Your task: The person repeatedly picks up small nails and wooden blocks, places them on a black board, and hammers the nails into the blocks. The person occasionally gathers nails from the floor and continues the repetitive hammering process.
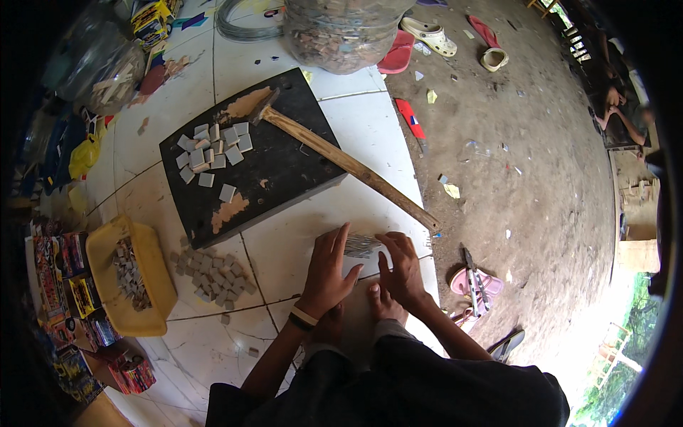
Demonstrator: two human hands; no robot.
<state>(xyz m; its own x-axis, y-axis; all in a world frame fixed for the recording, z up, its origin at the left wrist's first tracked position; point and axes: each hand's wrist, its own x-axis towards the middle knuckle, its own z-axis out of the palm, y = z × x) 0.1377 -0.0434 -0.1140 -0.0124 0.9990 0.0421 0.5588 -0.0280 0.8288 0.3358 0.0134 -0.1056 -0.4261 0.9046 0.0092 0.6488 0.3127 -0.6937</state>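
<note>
A small heap of thin grey metal wire pieces (361, 246) lies on the white tiles between my hands. My left hand (326, 276) rests at the heap's left side, fingers stretched out and thumb apart. On the other side, my right hand (404, 274) is open with bent fingers, its fingertips at the heap's right end. Neither hand is closed around the wires. Ahead is a black block (284, 171) with worn brown patches, bearing small grey square pieces (213, 149). A wooden-handled hammer (341, 158) lies with its head on the block and its handle reaching right.
More grey squares (213, 276) lie left of my hands, beside a yellow plastic tub (160, 281) holding similar pieces. Colourful boxes (53, 274) line the left. At the back are a wire coil (245, 28) and a clear, filled container (345, 35). Pliers (471, 274) and sandals (429, 35) lie rightward on dirt.
</note>
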